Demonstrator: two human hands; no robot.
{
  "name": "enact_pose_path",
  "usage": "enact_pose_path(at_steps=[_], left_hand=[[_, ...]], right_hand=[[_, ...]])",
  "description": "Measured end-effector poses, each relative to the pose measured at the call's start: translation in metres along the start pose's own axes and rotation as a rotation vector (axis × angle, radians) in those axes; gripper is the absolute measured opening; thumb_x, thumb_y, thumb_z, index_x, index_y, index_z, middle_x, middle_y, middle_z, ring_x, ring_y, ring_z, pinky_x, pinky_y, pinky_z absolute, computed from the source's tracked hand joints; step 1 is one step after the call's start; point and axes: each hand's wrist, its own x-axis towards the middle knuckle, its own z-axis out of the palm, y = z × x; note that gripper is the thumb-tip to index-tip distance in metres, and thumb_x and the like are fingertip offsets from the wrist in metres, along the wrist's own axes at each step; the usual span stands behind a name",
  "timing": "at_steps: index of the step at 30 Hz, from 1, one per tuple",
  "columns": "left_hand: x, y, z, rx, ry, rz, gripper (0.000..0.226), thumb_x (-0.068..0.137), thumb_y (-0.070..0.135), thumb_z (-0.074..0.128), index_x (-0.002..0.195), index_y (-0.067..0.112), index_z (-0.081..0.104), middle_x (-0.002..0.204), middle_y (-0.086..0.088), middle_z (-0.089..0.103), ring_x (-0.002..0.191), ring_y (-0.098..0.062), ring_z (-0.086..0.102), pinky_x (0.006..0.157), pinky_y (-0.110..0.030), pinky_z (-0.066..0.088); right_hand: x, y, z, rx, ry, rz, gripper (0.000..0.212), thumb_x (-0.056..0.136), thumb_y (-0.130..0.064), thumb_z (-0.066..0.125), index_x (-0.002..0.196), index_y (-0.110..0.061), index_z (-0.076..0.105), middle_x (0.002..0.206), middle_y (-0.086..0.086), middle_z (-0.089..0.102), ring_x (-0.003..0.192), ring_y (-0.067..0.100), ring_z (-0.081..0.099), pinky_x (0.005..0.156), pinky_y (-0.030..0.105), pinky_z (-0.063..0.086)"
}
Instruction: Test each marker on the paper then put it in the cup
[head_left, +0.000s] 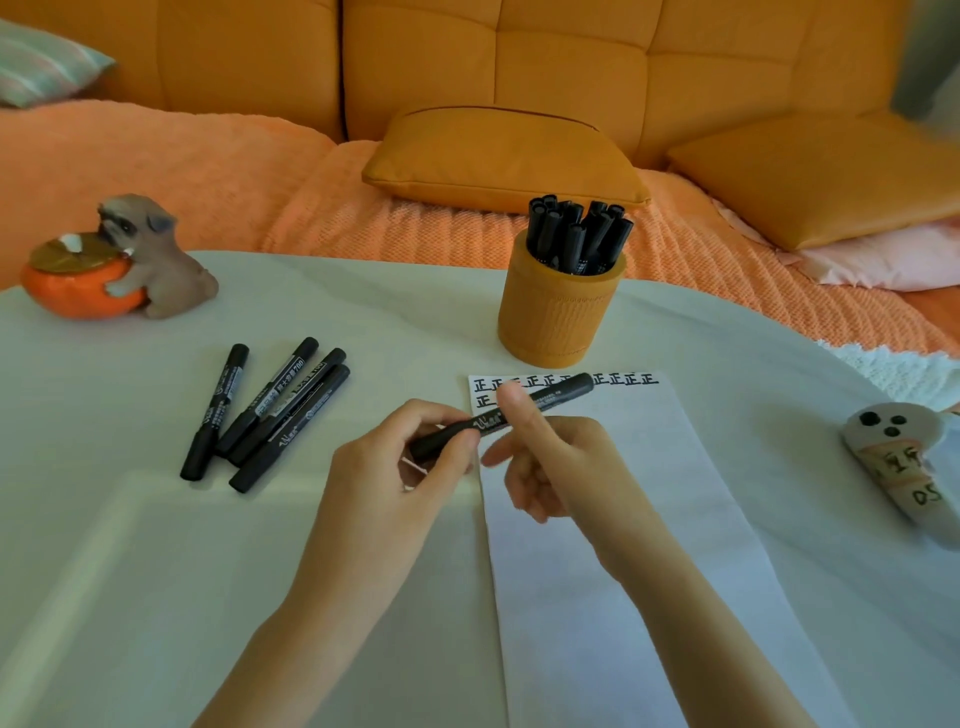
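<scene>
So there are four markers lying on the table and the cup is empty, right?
No, the cup isn't empty. The head view shows the orange cup full of black markers. Four markers do lie on the table.

One camera rides on my head and looks forward and down, close over the table (156, 571). My left hand (400, 467) and right hand (566, 467) sit mid-view; the sofa (519, 78) fills the top.
</scene>
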Motion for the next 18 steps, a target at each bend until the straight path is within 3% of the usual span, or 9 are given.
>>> enact_pose_path(at_steps=[3,6,8,11,14,18], left_hand=[[0.001,-0.002,-0.003,0.013,0.039,-0.012,0.002,0.084,0.023,0.063,0.083,0.024,0.064,0.065,0.012,0.065,0.056,-0.004,0.056,0.053,-0.008,0.039],[0.002,-0.002,-0.004,0.030,0.046,-0.018,0.003,0.084,0.025,0.062,0.082,0.024,0.064,0.065,0.011,0.064,0.055,-0.004,0.055,0.052,-0.009,0.038],[0.002,-0.001,-0.003,0.038,0.038,-0.018,0.005,0.083,0.028,0.062,0.079,0.024,0.064,0.063,0.010,0.064,0.054,-0.005,0.054,0.051,-0.009,0.038],[0.001,-0.001,-0.002,0.058,0.002,-0.001,0.016,0.082,0.035,0.061,0.074,0.022,0.063,0.059,0.007,0.062,0.052,-0.005,0.053,0.052,-0.010,0.038],[0.000,0.000,-0.001,0.041,-0.008,0.010,0.031,0.073,0.054,0.056,0.074,0.023,0.063,0.061,0.007,0.063,0.055,-0.006,0.054,0.054,-0.012,0.041],[0.001,-0.003,-0.003,0.007,-0.016,-0.005,0.042,0.071,0.069,0.051,0.080,0.030,0.063,0.066,0.009,0.064,0.059,-0.005,0.055,0.055,-0.013,0.040]], right_hand=[[0.001,0.005,-0.009,-0.136,0.183,-0.239,0.035,0.085,-0.040,0.067,0.063,-0.012,0.061,0.047,-0.008,0.044,0.043,0.006,0.035,0.048,0.015,0.029],[0.006,0.010,-0.012,-0.330,0.198,-0.575,0.010,0.084,-0.023,0.073,0.082,-0.019,0.063,0.068,-0.016,0.046,0.055,0.004,0.040,0.054,0.013,0.032],[0.009,0.017,-0.008,-0.533,0.160,-0.747,0.020,0.083,-0.020,0.073,0.101,-0.018,0.065,0.090,-0.014,0.049,0.065,0.001,0.043,0.059,0.017,0.040],[0.013,0.023,0.000,-0.661,0.209,-0.848,0.017,0.084,-0.024,0.067,0.099,-0.017,0.067,0.099,-0.004,0.054,0.067,0.003,0.039,0.054,0.028,0.047],[0.017,0.024,0.002,-0.603,0.206,-0.873,0.019,0.086,-0.028,0.058,0.094,-0.014,0.067,0.095,-0.003,0.055,0.066,0.006,0.045,0.055,0.031,0.049],[0.023,0.023,-0.004,-0.457,0.208,-0.822,0.013,0.084,-0.016,0.067,0.094,-0.009,0.068,0.091,-0.002,0.055,0.068,0.006,0.048,0.061,0.014,0.041]])
